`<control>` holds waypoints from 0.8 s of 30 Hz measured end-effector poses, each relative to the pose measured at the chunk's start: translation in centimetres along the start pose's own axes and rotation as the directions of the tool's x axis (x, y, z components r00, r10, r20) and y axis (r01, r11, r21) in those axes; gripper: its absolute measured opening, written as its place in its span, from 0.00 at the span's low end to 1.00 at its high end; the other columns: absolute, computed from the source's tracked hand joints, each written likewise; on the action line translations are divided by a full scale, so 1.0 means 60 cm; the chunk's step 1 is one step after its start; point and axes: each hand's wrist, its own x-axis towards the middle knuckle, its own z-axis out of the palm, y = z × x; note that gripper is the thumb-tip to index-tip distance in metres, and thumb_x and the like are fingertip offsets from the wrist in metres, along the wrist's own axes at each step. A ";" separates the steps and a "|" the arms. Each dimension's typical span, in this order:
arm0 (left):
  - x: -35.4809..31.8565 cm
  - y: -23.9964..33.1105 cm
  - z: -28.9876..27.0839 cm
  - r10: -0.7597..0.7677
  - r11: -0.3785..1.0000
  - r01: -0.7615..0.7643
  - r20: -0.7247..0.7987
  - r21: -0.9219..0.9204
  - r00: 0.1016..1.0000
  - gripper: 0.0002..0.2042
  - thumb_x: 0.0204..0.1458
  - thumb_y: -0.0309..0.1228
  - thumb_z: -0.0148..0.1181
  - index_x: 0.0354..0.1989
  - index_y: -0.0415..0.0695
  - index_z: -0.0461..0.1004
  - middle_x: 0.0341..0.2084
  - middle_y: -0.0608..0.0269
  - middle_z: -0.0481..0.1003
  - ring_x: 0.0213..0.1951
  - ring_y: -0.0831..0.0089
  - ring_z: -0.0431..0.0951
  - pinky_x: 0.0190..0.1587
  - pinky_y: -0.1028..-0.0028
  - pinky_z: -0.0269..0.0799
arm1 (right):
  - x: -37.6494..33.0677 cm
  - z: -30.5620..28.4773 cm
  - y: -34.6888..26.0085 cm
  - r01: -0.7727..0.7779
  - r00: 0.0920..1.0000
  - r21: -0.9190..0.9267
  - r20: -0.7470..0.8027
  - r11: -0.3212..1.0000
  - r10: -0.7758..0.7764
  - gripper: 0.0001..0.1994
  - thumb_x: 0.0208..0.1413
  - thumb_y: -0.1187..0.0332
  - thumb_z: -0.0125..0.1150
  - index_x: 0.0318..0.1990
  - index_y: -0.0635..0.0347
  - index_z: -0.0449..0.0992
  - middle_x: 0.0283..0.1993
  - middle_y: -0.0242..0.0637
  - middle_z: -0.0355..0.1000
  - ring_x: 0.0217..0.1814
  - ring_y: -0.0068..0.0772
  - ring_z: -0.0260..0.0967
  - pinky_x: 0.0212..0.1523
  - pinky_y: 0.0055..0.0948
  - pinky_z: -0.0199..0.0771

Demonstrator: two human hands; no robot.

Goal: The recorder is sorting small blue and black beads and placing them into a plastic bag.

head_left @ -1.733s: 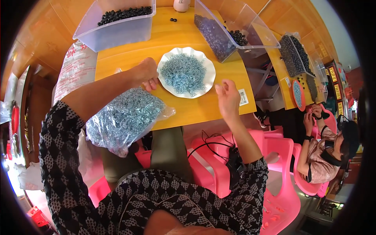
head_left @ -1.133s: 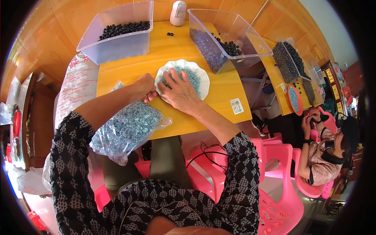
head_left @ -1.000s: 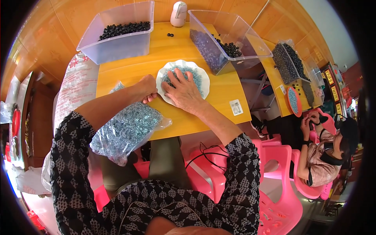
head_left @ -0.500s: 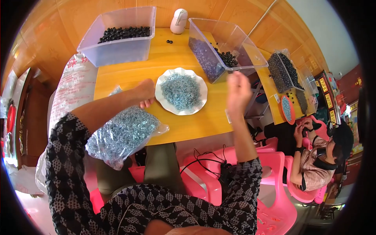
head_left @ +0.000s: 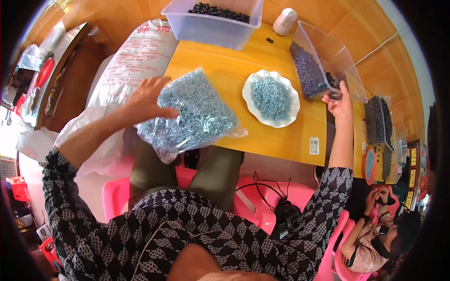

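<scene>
My left hand (head_left: 149,99), fingers spread and nothing in it, is at the left side of a clear plastic bag (head_left: 199,110) full of small shiny blue-grey pieces. The bag leans over the table's near edge above my lap. On its right, a white scalloped plate (head_left: 294,114) holds a heap of the same pieces (head_left: 271,97). My right hand (head_left: 339,102) is raised by the near right corner of a clear bin (head_left: 307,70), one finger stretched out and others partly bent. I see nothing in it. Some round black pieces (head_left: 331,79) show in that bin.
A translucent bin (head_left: 213,30) with black pieces stands at the back of the yellow table (head_left: 220,61), near a white jug (head_left: 284,22). Large white sacks (head_left: 140,58) lie at the left. At the right, another person (head_left: 375,234) sits by a second table with an orange dish (head_left: 370,166).
The view has swung left. My left hand has moved from beside the plate to the bag's left side and spread its fingers. My right hand's fingers have opened out.
</scene>
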 end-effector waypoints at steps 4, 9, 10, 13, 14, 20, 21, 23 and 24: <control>-0.049 0.006 0.030 -0.007 0.994 0.009 -0.013 0.106 1.000 0.51 0.32 0.60 0.63 0.63 0.44 0.48 0.60 0.42 0.49 0.60 0.44 0.51 0.59 0.51 0.49 | 0.039 0.009 0.004 0.026 1.000 0.057 0.006 0.998 -0.026 0.17 0.47 0.62 0.54 0.31 0.72 0.65 0.22 0.50 0.67 0.19 0.40 0.69 0.12 0.22 0.70; -0.074 -0.031 0.033 -0.220 0.975 0.220 -0.014 0.005 0.975 0.53 0.30 0.60 0.64 0.63 0.43 0.47 0.61 0.41 0.49 0.61 0.45 0.50 0.60 0.52 0.49 | 0.050 -0.010 0.008 0.049 0.999 0.116 0.003 0.992 -0.050 0.09 0.44 0.70 0.47 0.23 0.71 0.62 0.19 0.48 0.64 0.16 0.46 0.65 0.17 0.34 0.75; -0.072 -0.041 0.034 -0.252 0.960 0.256 0.053 -0.115 0.966 0.54 0.29 0.60 0.65 0.63 0.41 0.48 0.60 0.40 0.51 0.61 0.46 0.52 0.60 0.54 0.49 | 0.047 -0.027 0.006 0.049 0.998 0.121 0.027 0.991 -0.053 0.10 0.44 0.71 0.45 0.21 0.72 0.61 0.18 0.49 0.64 0.16 0.50 0.65 0.15 0.31 0.73; -0.080 -0.076 0.041 -0.252 0.886 0.300 0.174 -0.353 0.952 0.55 0.29 0.62 0.64 0.62 0.38 0.48 0.56 0.39 0.56 0.60 0.49 0.56 0.60 0.59 0.51 | 0.014 -0.019 0.016 0.110 0.993 0.206 0.018 0.972 -0.116 0.09 0.44 0.72 0.45 0.23 0.74 0.61 0.16 0.50 0.63 0.12 0.44 0.62 0.12 0.33 0.68; -0.077 -0.075 0.041 -0.283 0.855 0.345 0.208 -0.388 0.936 0.55 0.29 0.60 0.66 0.62 0.37 0.48 0.55 0.40 0.58 0.59 0.51 0.57 0.59 0.60 0.51 | 0.015 -0.038 0.010 0.051 0.994 0.190 0.090 0.980 -0.070 0.09 0.45 0.72 0.46 0.23 0.73 0.61 0.16 0.50 0.63 0.13 0.47 0.62 0.12 0.31 0.69; -0.072 -0.118 0.071 -0.335 0.502 0.419 0.276 -0.757 0.901 0.47 0.32 0.44 0.72 0.59 0.34 0.52 0.48 0.46 0.66 0.52 0.59 0.66 0.56 0.65 0.58 | -0.034 -0.080 -0.005 0.069 0.994 0.231 0.065 0.971 -0.086 0.09 0.47 0.73 0.44 0.21 0.71 0.60 0.17 0.49 0.64 0.14 0.52 0.63 0.13 0.31 0.69; -0.069 -0.112 0.070 -0.281 0.310 0.430 0.351 -0.848 0.894 0.44 0.32 0.38 0.73 0.57 0.34 0.55 0.46 0.48 0.68 0.50 0.61 0.68 0.55 0.66 0.60 | -0.047 -0.089 -0.011 0.064 0.994 0.174 0.078 0.983 -0.078 0.09 0.47 0.73 0.43 0.21 0.71 0.60 0.17 0.50 0.64 0.15 0.55 0.64 0.12 0.30 0.68; -0.063 -0.104 0.073 -0.268 0.341 0.427 0.349 -0.837 0.898 0.40 0.32 0.34 0.72 0.55 0.32 0.57 0.44 0.49 0.69 0.47 0.62 0.70 0.53 0.67 0.62 | -0.099 -0.104 -0.035 0.087 0.994 0.161 0.046 0.983 -0.096 0.09 0.48 0.73 0.43 0.23 0.72 0.59 0.18 0.53 0.64 0.17 0.57 0.65 0.11 0.27 0.65; -0.065 -0.104 0.075 -0.268 0.371 0.428 0.346 -0.824 0.899 0.36 0.33 0.30 0.72 0.52 0.31 0.60 0.42 0.50 0.70 0.45 0.63 0.72 0.50 0.67 0.65 | -0.122 -0.106 -0.041 0.102 0.994 0.148 0.026 0.984 -0.107 0.09 0.48 0.73 0.43 0.25 0.73 0.58 0.18 0.57 0.64 0.18 0.58 0.66 0.10 0.25 0.61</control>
